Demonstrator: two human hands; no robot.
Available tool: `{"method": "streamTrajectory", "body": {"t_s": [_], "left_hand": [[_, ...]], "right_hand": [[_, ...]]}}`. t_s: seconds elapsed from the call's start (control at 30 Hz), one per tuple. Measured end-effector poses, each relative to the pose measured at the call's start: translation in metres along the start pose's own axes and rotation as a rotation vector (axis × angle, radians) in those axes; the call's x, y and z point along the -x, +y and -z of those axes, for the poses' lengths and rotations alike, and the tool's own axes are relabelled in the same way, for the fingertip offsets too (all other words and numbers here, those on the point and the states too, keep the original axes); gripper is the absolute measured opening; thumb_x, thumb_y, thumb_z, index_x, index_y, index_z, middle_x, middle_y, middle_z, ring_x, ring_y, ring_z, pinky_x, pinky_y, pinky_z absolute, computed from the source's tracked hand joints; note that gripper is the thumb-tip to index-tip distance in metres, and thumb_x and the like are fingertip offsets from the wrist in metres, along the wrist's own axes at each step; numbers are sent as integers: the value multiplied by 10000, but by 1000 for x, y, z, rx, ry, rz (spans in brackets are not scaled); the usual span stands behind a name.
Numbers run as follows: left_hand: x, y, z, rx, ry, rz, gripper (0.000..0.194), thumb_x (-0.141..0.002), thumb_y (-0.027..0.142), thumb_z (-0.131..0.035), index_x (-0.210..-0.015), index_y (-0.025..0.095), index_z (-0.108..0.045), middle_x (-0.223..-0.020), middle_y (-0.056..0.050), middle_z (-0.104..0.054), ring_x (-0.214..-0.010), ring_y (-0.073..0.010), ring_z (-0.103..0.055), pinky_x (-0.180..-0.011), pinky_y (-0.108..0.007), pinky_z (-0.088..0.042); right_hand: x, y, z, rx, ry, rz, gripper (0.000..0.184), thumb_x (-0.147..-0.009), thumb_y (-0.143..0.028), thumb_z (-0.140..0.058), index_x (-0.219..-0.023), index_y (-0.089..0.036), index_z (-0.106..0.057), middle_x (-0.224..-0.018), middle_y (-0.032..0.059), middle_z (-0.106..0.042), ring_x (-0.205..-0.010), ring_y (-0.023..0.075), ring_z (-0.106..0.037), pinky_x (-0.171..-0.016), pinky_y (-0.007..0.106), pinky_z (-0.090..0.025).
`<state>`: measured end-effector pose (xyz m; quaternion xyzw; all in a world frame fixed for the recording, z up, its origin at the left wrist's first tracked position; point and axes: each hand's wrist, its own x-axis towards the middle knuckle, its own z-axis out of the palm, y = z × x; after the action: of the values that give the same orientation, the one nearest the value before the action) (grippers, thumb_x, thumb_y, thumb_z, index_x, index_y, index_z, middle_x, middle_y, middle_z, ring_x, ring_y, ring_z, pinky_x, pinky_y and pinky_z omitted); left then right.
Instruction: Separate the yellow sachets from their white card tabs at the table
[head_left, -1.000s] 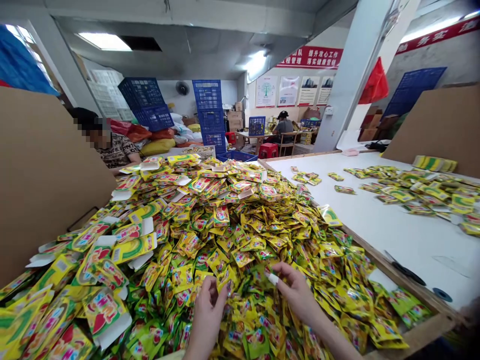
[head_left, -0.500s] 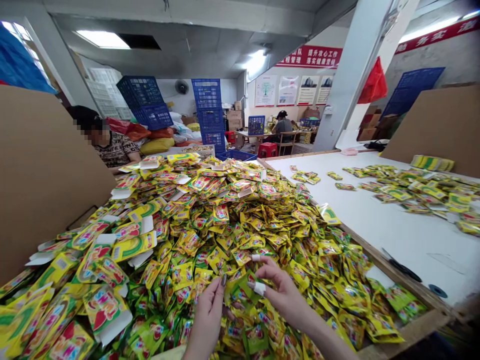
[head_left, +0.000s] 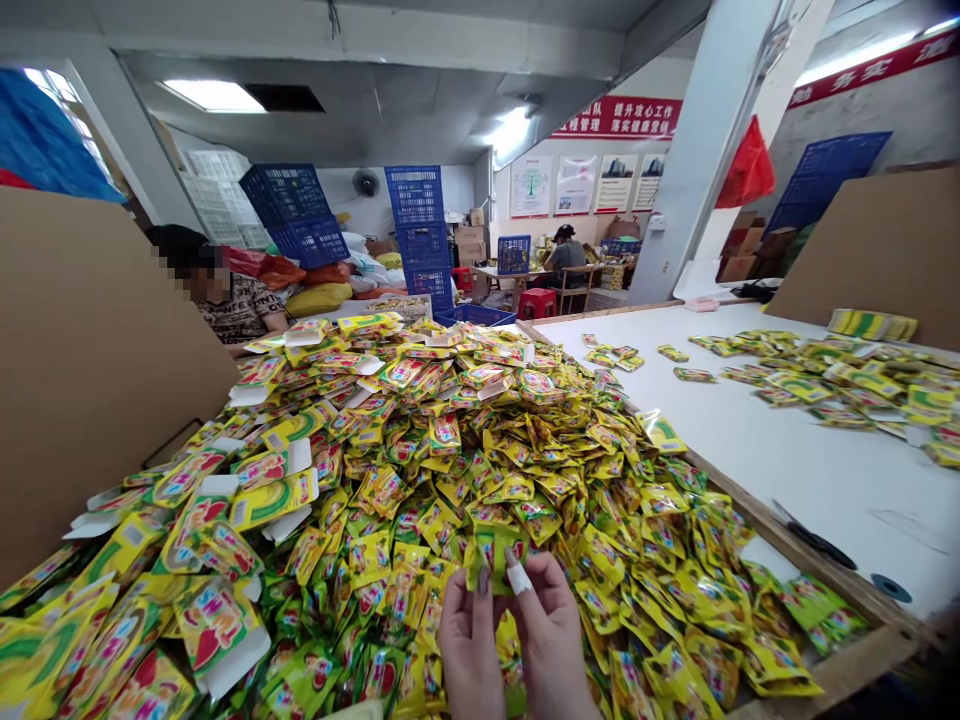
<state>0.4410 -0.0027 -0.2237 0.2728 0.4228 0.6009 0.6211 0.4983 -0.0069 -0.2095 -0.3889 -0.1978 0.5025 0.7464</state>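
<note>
Low in the middle of the head view, my left hand (head_left: 471,640) and my right hand (head_left: 546,630) are side by side. Both pinch a small green and yellow candy packet (head_left: 495,552), thumbs on the near face. White tape wraps a right finger or thumb. Beneath and around them spreads a big heap of shiny yellow and green packets (head_left: 600,560). Flat printed cartons with open white flaps (head_left: 225,635) lie over the heap's left side, and more cartons (head_left: 442,365) cover its far top.
A wooden rim (head_left: 840,570) bounds the heap on the right. Beyond it, a white tabletop (head_left: 712,400) bears scissors (head_left: 814,540), a dark ring (head_left: 891,587) and filled cartons (head_left: 847,380). A cardboard sheet (head_left: 97,370) stands left. Co-workers sit behind it (head_left: 217,290) and farther back (head_left: 566,255).
My right hand has moved left and down beside my left hand, which has shifted right. The packet is now gripped between both hands, and the view has tilted slightly.
</note>
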Motion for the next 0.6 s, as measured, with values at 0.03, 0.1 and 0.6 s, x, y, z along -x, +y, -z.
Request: {"method": "streamTrajectory", "body": {"t_s": [0.03,0.1,0.6], "left_hand": [[-2,3,-2,-70,-10,-16,434,-670,532,-660,-919,193,-551,-817,-62,-692,-791,-238,-669,-715,-341,-543],[-6,10,-6,-308,-51,-162,362,-758,502,-578,-898,168,-575,-854,-82,-669,-822,-233,-658,-728,-336,-536],[-157,134,-58,-1224,13,-638,389,-870,370,-478,-1159,109,-491,-1079,-71,-562,-936,-205,-583,-851,-437,-450]], "right_hand": [[-2,-3,2,37,-19,25,329,-664,-362,-745,-844,-245,-495,-794,-23,-644,-696,143,-608,-583,216,-462],[-9,-10,6,65,-106,9,385,-691,-369,-724,-970,-267,-480,-866,-5,-663,-723,160,-626,-581,231,-468],[-46,-49,80,1837,-516,706,486,-675,99,-375,-1043,-145,-578,-1023,154,-633,-813,267,-645,-631,330,-508]]}}
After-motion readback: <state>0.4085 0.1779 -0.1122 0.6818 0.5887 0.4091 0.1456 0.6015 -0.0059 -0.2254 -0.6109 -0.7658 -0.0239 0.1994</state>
